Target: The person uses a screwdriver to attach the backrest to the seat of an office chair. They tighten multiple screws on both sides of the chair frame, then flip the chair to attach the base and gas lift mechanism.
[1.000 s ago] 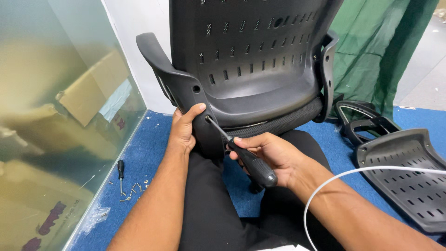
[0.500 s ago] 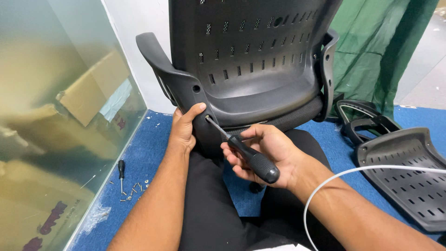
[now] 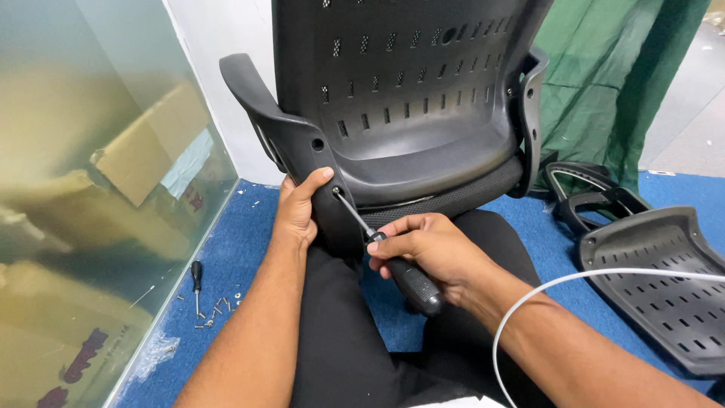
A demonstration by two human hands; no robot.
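Note:
A black office chair (image 3: 408,113) with a slotted plastic back leans against my lap. My left hand (image 3: 300,208) grips the lower end of its left armrest bracket (image 3: 291,143), thumb up beside a screw hole. My right hand (image 3: 430,249) is closed around the black handle of a screwdriver (image 3: 393,261). The metal shaft runs up and to the left, and its tip sits in the hole at the bracket's base, just right of my left thumb.
A second small screwdriver (image 3: 196,276) and several loose screws (image 3: 215,310) lie on the blue carpet by a frosted glass wall (image 3: 91,189). Another slotted chair back (image 3: 664,287) and black armrests (image 3: 596,196) lie at right. A white cable (image 3: 574,283) crosses my right forearm. A green cloth (image 3: 604,83) hangs behind.
My right hand has shifted its grip along the screwdriver handle, with the fingers turned. The tip stays in the bracket hole and my left hand keeps its hold.

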